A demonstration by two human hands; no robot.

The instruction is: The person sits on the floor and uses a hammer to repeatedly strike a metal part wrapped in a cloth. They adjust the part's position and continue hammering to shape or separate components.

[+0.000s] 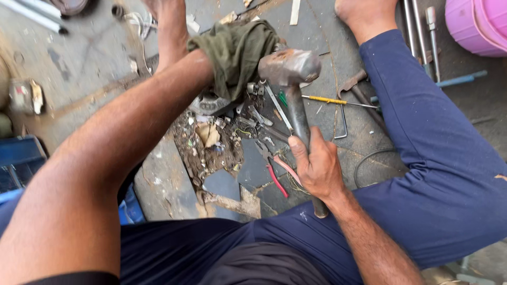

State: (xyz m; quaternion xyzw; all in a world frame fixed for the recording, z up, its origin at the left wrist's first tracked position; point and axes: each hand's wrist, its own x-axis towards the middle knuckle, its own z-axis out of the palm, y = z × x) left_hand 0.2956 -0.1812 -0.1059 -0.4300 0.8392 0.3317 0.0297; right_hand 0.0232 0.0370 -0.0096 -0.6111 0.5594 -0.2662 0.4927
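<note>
My right hand (317, 166) grips the handle of a heavy steel hammer (289, 67), whose head hangs raised over the floor. My left hand is hidden under an olive-green rag (235, 50) bunched around it, and the forearm reaches across from the lower left. The rag-covered hand presses on a round grey metal part (208, 103) lying on the ground just left of the hammer head. I sit on the floor in dark blue trousers with my knees apart.
Scattered between my legs are red-handled pliers (277, 182), a yellow-handled screwdriver (322, 99), small metal bits and dirt. Steel rods (422, 31) and a pink bucket (475, 24) are at upper right. A blue crate (18, 158) stands at the left edge.
</note>
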